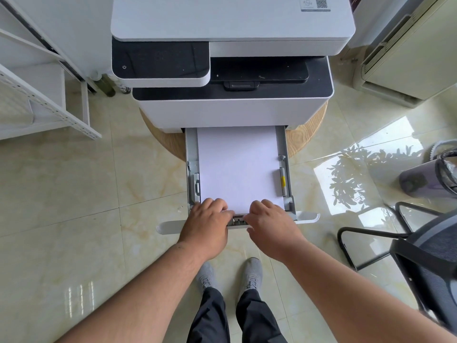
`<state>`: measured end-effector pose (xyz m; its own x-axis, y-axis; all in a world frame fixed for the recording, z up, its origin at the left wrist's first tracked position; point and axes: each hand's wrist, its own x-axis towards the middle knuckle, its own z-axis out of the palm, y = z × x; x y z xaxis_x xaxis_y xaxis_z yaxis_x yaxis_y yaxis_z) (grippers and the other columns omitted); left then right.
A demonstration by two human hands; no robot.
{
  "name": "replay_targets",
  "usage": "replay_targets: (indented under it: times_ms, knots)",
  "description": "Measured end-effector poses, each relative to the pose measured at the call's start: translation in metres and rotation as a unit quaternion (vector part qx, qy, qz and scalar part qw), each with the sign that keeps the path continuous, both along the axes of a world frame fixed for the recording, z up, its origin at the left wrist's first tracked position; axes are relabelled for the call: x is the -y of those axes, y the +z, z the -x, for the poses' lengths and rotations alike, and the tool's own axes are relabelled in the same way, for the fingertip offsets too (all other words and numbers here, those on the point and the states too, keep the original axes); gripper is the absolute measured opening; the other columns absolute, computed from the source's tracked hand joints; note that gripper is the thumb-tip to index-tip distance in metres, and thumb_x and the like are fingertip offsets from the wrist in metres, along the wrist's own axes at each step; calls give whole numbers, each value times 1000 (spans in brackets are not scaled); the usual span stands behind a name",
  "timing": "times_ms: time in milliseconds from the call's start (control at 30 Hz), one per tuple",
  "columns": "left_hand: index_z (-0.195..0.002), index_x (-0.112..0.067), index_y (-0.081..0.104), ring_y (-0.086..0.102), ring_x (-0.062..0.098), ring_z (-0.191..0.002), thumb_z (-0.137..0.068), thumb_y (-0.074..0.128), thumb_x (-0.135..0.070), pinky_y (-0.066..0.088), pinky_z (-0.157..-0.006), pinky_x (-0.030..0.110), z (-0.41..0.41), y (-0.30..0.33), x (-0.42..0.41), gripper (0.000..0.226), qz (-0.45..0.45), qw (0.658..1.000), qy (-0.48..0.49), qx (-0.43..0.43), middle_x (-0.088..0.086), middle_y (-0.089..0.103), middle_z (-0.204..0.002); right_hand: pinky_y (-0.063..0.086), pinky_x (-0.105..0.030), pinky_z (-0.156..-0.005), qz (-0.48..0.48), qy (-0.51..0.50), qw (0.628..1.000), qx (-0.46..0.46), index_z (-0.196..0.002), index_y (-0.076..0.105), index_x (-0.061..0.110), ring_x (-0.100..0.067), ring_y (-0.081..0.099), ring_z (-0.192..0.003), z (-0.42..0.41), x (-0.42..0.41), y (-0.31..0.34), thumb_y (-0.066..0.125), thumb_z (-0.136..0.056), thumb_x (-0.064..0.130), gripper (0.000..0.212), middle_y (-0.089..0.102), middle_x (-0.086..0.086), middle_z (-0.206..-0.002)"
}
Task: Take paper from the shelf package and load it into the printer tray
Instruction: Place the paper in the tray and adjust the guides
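Glossy marble floor (74, 194) spreads around a round wooden surface (304, 139) carrying the printer (232, 105). Its tray (284, 144) is pulled out toward me, with paper (237, 164) lying flat inside. My left hand (207, 221) and right hand (269, 224) curl loosely over the tray's near edge, fingers on the paper.

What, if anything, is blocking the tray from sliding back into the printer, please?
Nothing visible. The paper lies flat inside the tray, and the slot under the printer looks clear. Both hands, left and right, rest at the tray's front edge.
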<state>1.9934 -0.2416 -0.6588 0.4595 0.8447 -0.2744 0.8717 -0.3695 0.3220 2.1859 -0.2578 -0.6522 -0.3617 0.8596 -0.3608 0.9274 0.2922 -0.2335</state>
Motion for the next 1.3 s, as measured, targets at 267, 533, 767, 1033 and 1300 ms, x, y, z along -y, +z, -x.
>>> replay_targets:
  times_ms: [267,533,767,1033,1300]
  knots:
    - [-114,-27,64,49,21,-111,-90,48,-23,37,-99,38,-4,1,2,29,15,1000,-9,-14,-7,54,-116,56,-41,-71,-46,-23,999,-3,-87,72,19,-28,64,-86,1,7,-7,75,-77,22,11,68,1,-94]
    - [-122,-19,70,62,24,-108,-88,54,-14,50,-96,41,14,5,7,38,-6,993,90,79,-2,68,-118,41,-40,-115,22,-81,996,-35,-144,56,19,-25,54,-136,-3,12,14,60,-94,43,55,61,2,-147]
    - [-118,-16,65,66,26,-99,-95,62,-30,54,-85,37,33,10,-39,27,22,882,453,125,3,68,-115,51,-39,-65,-21,-491,859,-145,-77,57,13,-33,61,-76,-33,-38,30,51,-91,24,18,61,-4,-79]
    - [-86,-23,61,66,27,-77,-89,63,-39,57,-70,38,18,6,-58,16,52,888,452,65,-6,70,-84,41,-24,-48,84,-505,857,-67,-65,56,13,-30,65,-59,-42,-72,14,50,-87,21,25,62,-3,-60]
    - [-71,-17,54,58,29,-65,-89,58,-19,35,-50,29,17,2,-63,18,36,899,433,52,-1,62,-70,41,-25,-50,57,-479,876,-30,-64,55,13,-33,66,-64,-43,-77,5,50,-89,18,26,65,-7,-66]
